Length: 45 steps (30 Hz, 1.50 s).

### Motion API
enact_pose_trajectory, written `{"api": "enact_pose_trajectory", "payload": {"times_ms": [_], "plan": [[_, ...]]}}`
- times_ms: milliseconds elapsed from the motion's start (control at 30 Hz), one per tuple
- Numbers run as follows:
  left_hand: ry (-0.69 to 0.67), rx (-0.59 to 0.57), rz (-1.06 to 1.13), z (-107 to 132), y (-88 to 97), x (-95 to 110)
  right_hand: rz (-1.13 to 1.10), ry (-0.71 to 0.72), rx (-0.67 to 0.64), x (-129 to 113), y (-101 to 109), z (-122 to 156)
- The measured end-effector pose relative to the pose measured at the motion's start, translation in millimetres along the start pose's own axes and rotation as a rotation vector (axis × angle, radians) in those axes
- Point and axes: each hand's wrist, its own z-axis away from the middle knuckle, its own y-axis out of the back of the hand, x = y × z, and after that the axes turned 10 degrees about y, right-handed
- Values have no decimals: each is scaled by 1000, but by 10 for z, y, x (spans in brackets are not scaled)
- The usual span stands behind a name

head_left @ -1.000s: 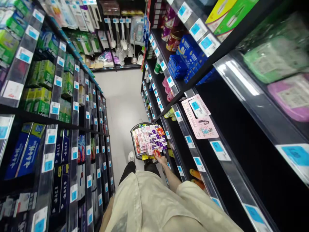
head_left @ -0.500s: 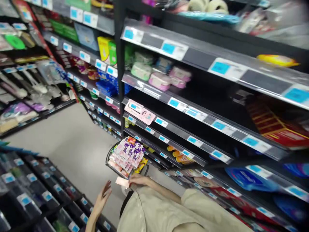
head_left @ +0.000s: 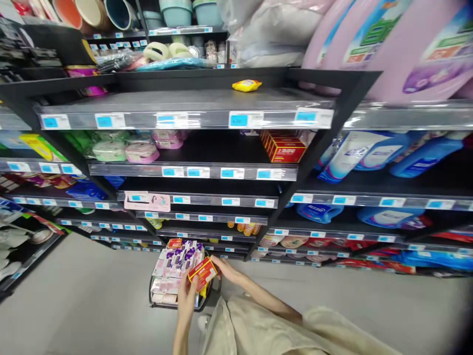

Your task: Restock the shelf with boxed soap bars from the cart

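A red-and-yellow soap box (head_left: 203, 274) is between my two hands, in front of my body. My left hand (head_left: 187, 295) grips its left end, thumb across the front. At the box's right end, the fingers of my right hand (head_left: 226, 270) are closed on the corner. Just behind and left of the hands stands a dark-rimmed basket (head_left: 151, 291) on the floor. It is heaped with pink, white and purple packs (head_left: 173, 266), and another small red box (head_left: 175, 243) lies on top.
Ahead, a black shelf (head_left: 185, 106) holds a row of red boxes (head_left: 284, 153), pastel packs (head_left: 142, 152) and a yellow packet (head_left: 247, 86). Blue bottles (head_left: 373, 153) stand on the right-hand shelves. Grey floor (head_left: 111, 291) runs along the shelf foot.
The view has swung right to face the shelf. My left hand, open and apart before, now grips the box. A pale flat thing was in my right hand; a red box shows there now.
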Motion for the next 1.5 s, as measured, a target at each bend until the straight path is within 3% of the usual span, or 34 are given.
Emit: {"api": "enact_pose_trajectory", "payload": {"times_ms": [100,167,267,367,567,667,767,900,1000,1067,1167,1300,1367,1500], "plan": [[9,68,193,248,-554,-2,-25,92,20,-100,386,295],[11,70,251,429,-822,-16,-82,144,30,-141,573,494],[-28,2,285,720,-1095,10,-157,214,147,-238,777,815],[-102,-148,265,941,-1289,113,-163,249,321,-381,948,1167],[-253,-430,-52,958,-1676,316,-190,260,635,-446,1281,1759],[-403,-478,-319,939,-1880,392,-215,268,785,-421,1411,1910],[-542,-461,-534,977,-2030,421,-195,274,852,-483,1485,2007],[-660,-375,-603,1073,-2102,380,-111,337,757,-632,1483,2128],[-614,-316,-451,1157,-2064,336,-115,445,448,-711,1433,2154],[-545,-342,-257,1201,-2013,306,-92,464,307,-748,1406,2108],[-493,-414,-18,1223,-1931,251,54,403,330,-785,1402,1984],[-479,-475,56,1223,-1878,207,32,272,83,-797,1414,1897],[-401,-521,80,1256,-1887,227,-33,258,77,-802,1396,1909],[-242,-576,108,1333,-1950,300,-51,241,188,-820,1372,1937]]}}
